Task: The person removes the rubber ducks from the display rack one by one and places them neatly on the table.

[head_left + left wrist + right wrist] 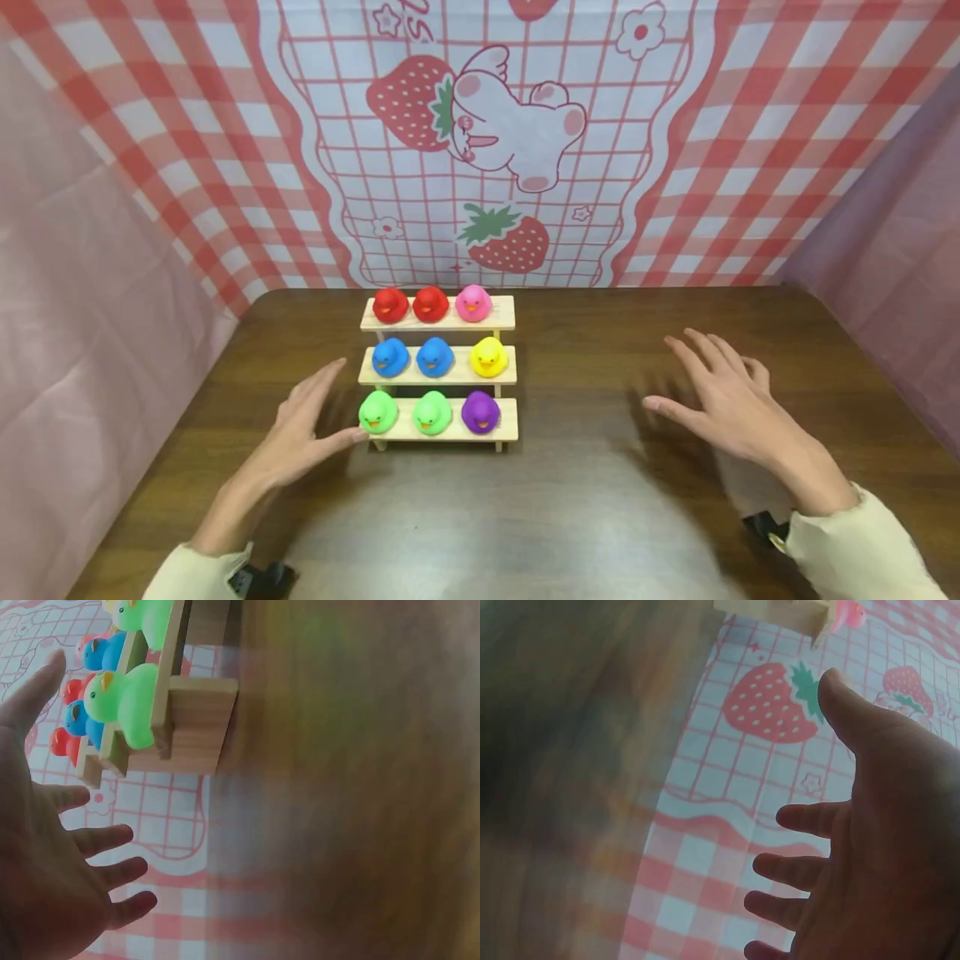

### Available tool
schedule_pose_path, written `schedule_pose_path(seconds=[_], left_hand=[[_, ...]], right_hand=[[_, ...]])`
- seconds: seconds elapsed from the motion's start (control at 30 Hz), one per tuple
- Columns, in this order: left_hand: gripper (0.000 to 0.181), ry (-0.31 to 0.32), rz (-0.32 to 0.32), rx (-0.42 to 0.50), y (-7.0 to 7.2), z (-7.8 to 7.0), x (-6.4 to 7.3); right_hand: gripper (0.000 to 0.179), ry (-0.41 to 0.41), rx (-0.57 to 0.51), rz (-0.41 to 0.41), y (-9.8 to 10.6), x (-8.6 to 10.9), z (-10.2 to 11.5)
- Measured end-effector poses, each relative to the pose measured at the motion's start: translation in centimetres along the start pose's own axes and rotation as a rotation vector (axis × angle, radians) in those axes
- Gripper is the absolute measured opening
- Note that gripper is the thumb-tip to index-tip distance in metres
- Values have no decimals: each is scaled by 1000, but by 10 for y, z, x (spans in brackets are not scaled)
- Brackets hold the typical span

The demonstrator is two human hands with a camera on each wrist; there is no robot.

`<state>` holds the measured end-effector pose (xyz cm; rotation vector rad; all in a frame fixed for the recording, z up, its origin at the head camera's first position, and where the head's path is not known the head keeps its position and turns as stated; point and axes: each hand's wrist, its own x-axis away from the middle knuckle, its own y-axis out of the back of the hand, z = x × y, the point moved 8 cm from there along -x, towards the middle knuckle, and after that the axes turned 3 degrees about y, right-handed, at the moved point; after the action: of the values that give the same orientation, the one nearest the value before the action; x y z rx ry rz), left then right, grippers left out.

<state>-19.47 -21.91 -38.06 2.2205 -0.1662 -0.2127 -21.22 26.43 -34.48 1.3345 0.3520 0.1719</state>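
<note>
A three-tier wooden stand (453, 433) holds rubber ducks in rows. Two red ducks (431, 306) and a pink duck (473, 304) sit on the top tier. The middle one carries two blue ducks (435, 358) and a yellow duck (489, 358). Along the bottom are two light green ducks (432, 414) and a purple duck (480, 413). My left hand (296, 433) is spread beside the stand's left end, its thumb tip near the left green duck. Well to the right of the stand, my right hand (731, 408) hovers over the table with fingers spread, holding nothing.
The stand rests on a dark brown wooden table (570, 500). A red-and-white checked cloth (480, 242) with strawberries hangs behind the table's back edge. Pale pink curtains (97, 275) hang at both sides.
</note>
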Motion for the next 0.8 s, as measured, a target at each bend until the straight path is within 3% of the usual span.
schedule_pose_path(seconds=[0.17, 0.4, 0.6, 0.8], left_hand=[[92, 15, 12, 158, -7, 5, 0], [80, -52, 17, 374, -16, 11, -3], [71, -63, 57, 583, -25, 20, -4], [65, -108, 24, 698, -31, 30, -3]], right_hand=[[89, 21, -30, -2, 2, -13, 17], [85, 48, -76, -4, -1, -34, 40], [76, 76, -121, -22, 0, -52, 62], [71, 129, -169, -56, 3, -72, 85]])
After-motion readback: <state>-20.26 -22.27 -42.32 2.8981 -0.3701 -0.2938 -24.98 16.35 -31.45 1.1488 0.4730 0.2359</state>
